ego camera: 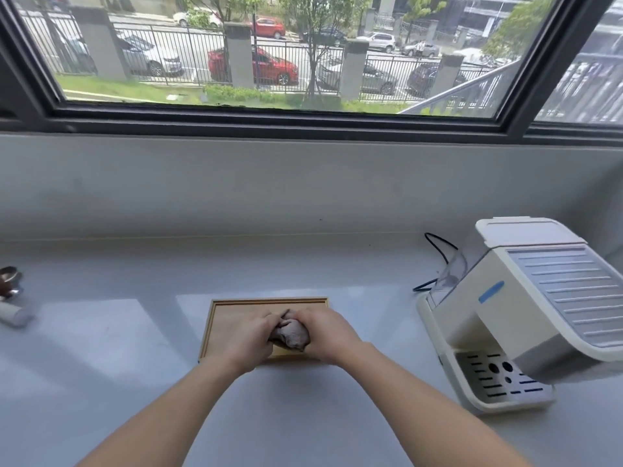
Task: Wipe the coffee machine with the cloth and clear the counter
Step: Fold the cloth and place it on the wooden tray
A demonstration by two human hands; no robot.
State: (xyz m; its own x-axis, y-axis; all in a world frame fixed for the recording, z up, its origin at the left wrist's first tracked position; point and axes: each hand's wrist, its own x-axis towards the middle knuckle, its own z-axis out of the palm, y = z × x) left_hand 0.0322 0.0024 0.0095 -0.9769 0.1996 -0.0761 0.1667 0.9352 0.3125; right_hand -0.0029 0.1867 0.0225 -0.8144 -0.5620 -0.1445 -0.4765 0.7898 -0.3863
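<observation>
cloth (pixel 292 333): mostly covered | metal tool (pixel 10 291): cut by left edge | coffee machine (pixel 526 308): right side cropped

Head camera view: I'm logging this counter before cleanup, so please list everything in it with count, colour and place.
coffee machine: one, cream and white, right side of the counter
cable: one, black, behind the machine on its left
tray: one, light wood, centre of the counter
cloth: one, grey-brown, bunched over the tray, between the hands
portafilter: one, metal with a white handle, far left edge, partly cut off
counter: one, pale grey, runs the whole width
window: dark frame, behind the counter; parked cars and a fence outside
left hand: bare, grips the cloth's left side
right hand: bare, grips the cloth's right side
</observation>
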